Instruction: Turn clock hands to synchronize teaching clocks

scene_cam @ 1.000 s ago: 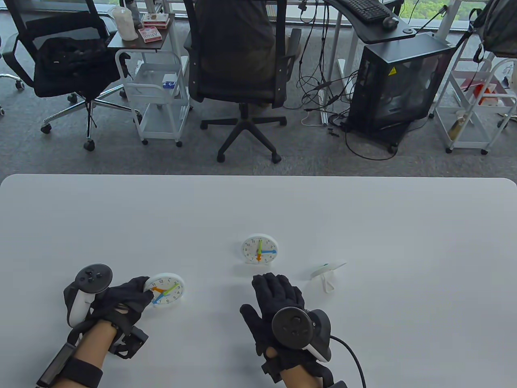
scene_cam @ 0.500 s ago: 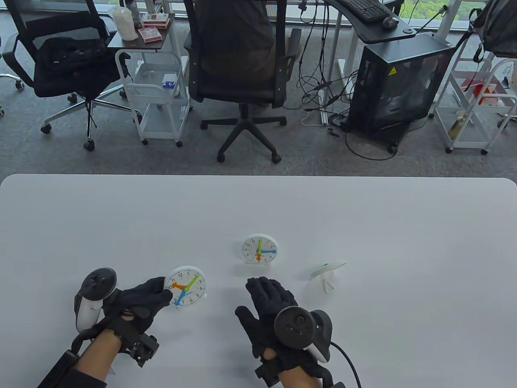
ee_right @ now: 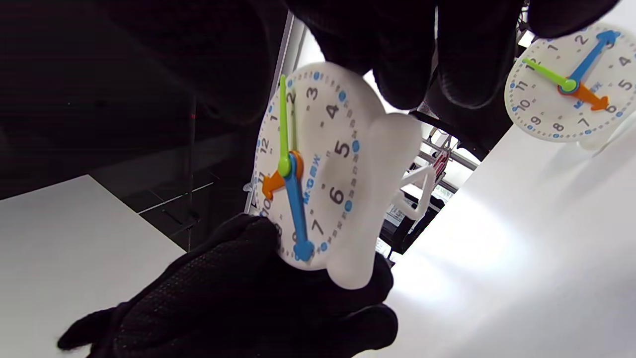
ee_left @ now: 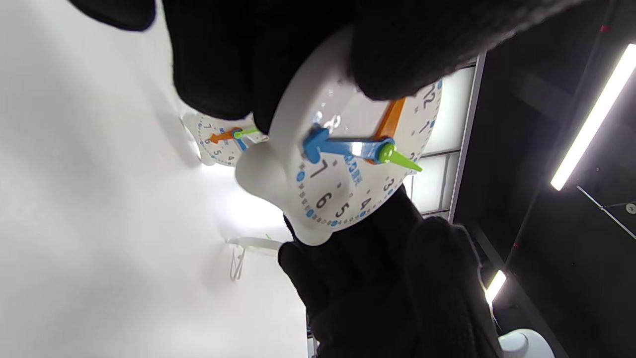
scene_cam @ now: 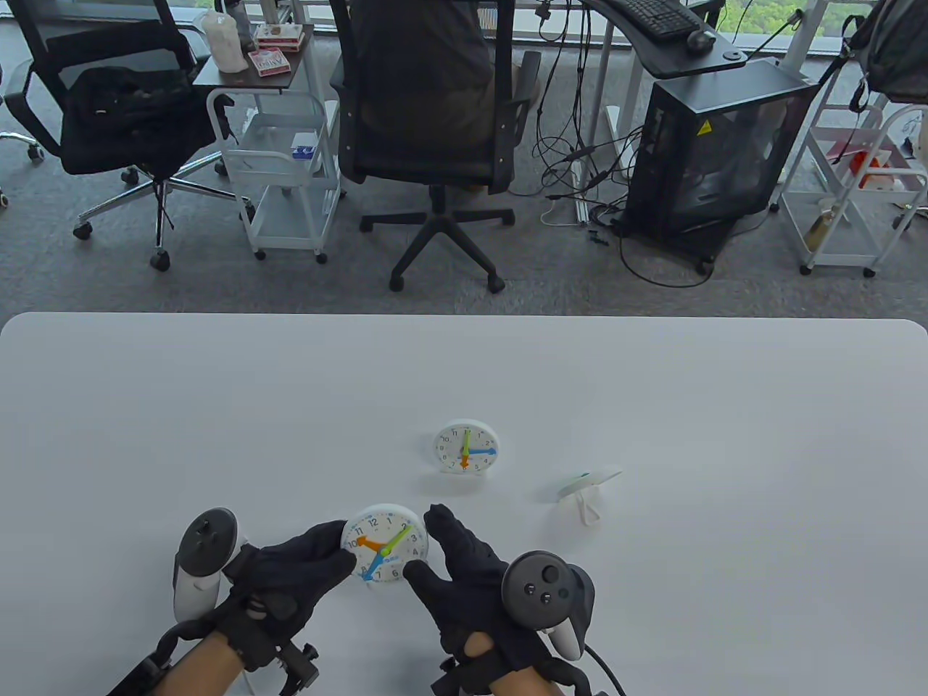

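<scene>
Office floor and a white table (scene_cam: 652,406) make up the scene, and low on the table, toward six o'clock of its centre, sits the near clock (scene_cam: 385,545), a small white teaching clock with its face turned up toward the camera. Its orange hand points near the ten, its green hand near the two, its blue hand near the seven. The left hand (scene_cam: 290,573) grips it at the nine o'clock side of the rim, fingertips lapping over the edge of the face. The right hand (scene_cam: 464,580) comes in from four o'clock, palm turned inward and fingers spread partly apart, thumb just beside the lower rim and the longer fingers reaching up past the three o'clock side; the wrist views show gloved fingers behind and against the clock body, but whether this hand truly grasps it I cannot tell. A dark tracker sits on the back of each hand.

At one o'clock from the held clock stands the second clock (scene_cam: 466,448), upright on its foot, green hand at twelve, blue at three, orange at six. Further out toward two o'clock a third clock (scene_cam: 589,484) lies tipped over, its stand sticking out toward the camera.

Beyond the table's far edge are grey carpet, two black office chairs (scene_cam: 428,145), white wheeled carts (scene_cam: 279,167) and a black computer case (scene_cam: 710,152) with tangled cables.
</scene>
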